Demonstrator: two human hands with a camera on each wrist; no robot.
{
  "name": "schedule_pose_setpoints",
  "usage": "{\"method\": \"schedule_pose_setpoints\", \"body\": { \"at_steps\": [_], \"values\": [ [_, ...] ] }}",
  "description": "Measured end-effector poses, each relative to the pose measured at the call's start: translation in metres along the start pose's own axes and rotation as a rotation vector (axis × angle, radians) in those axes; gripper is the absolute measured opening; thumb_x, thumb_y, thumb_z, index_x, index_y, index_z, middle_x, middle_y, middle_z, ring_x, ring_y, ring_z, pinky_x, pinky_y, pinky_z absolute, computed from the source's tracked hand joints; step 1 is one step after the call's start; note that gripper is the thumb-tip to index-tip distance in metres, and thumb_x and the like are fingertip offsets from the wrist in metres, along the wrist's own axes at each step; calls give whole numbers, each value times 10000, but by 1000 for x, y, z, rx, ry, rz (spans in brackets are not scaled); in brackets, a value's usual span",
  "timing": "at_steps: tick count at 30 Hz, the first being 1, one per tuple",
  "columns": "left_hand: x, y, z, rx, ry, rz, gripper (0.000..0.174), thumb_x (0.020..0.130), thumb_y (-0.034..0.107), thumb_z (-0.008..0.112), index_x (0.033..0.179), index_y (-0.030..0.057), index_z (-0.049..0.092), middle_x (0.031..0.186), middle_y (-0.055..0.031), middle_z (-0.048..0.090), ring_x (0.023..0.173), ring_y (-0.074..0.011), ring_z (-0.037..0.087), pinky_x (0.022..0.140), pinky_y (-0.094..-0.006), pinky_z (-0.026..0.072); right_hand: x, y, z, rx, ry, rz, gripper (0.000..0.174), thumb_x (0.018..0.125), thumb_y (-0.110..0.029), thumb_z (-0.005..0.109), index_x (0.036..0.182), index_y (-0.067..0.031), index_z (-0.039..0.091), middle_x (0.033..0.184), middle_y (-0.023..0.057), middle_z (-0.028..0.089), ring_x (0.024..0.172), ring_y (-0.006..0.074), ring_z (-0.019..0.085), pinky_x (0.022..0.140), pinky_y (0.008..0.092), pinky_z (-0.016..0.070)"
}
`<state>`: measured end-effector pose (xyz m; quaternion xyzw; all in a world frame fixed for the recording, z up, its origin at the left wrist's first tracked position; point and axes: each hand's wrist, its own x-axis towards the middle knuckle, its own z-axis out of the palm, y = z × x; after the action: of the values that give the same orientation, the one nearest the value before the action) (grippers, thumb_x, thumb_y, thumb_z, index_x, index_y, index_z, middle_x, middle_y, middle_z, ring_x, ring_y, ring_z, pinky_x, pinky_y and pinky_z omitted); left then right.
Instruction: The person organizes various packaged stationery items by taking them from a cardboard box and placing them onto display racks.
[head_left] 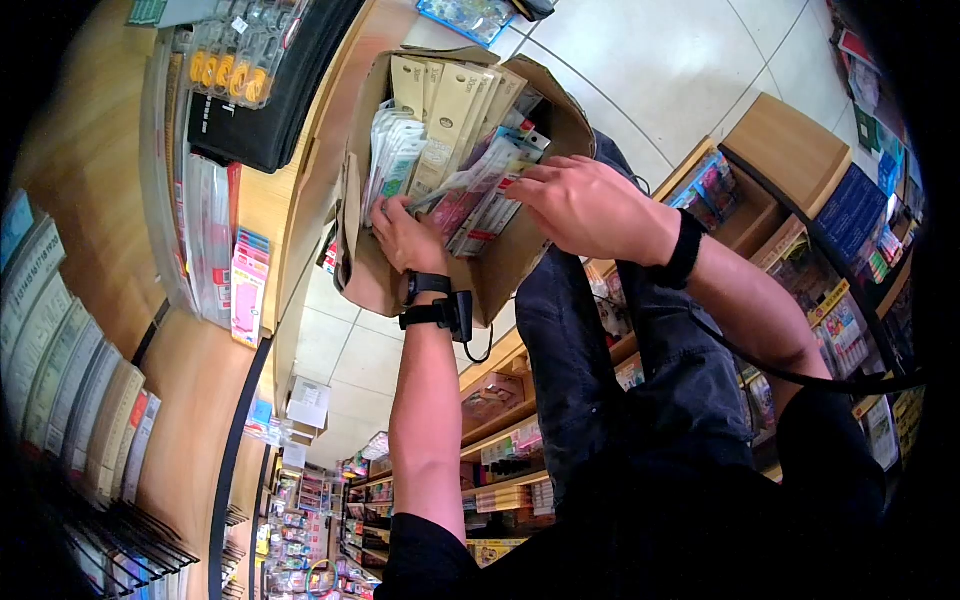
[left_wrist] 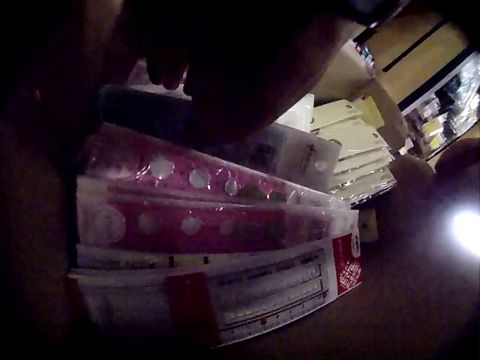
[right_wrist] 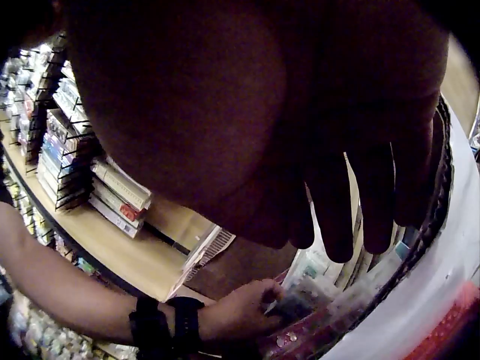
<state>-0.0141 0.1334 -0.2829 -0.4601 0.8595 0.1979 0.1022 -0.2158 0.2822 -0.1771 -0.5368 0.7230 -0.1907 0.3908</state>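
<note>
An open cardboard box holds several slim packs standing on end. My left hand reaches into its near left part, and in the right wrist view its thumb and finger pinch the edge of a clear flat pack. Beside that hand are pink packs with round dots and a white-and-red pack. My right hand is over the box's right rim, fingers extended down, their tips right at the tops of the packs. Tan card packs marked 30cm and white-green packs fill the far side.
A wooden shelf on the left carries a black case, a pink box and a row of books. My legs are below the box. More shelves of goods stand at right, over a tiled floor.
</note>
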Motion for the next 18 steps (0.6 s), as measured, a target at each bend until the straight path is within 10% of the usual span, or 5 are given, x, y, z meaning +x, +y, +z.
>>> {"method": "schedule_pose_setpoints", "body": {
  "at_steps": [18],
  "values": [
    [12, -12, 1, -71, 82, 41, 252, 675, 30, 704, 908, 80, 620, 1207, -109, 482, 1096, -307, 491, 914, -384, 419, -2, 4, -5, 19, -50, 32, 238, 810, -77, 533, 1024, 13, 585, 953, 169, 626, 899, 318, 602, 835, 384, 468]
  ]
}}
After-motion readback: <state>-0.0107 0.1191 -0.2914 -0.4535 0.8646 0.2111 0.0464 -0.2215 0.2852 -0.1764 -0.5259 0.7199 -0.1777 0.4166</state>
